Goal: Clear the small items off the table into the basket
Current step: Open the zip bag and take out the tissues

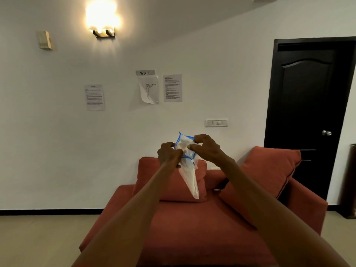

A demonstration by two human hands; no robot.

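Note:
I hold a clear plastic zip bag (189,180) with a blue rim up in front of me, at arm's length. My left hand (169,154) pinches the left side of its mouth and my right hand (207,146) pinches the right side. The bag's mouth is pulled apart between them, and the rest hangs down to a point. No table and no basket are in view.
A red-orange sofa (192,228) with two cushions (269,170) stands straight ahead below my arms. Behind it is a white wall with taped papers (148,89) and a switch panel (216,122). A dark door (308,112) is at the right. Beige floor lies to the left.

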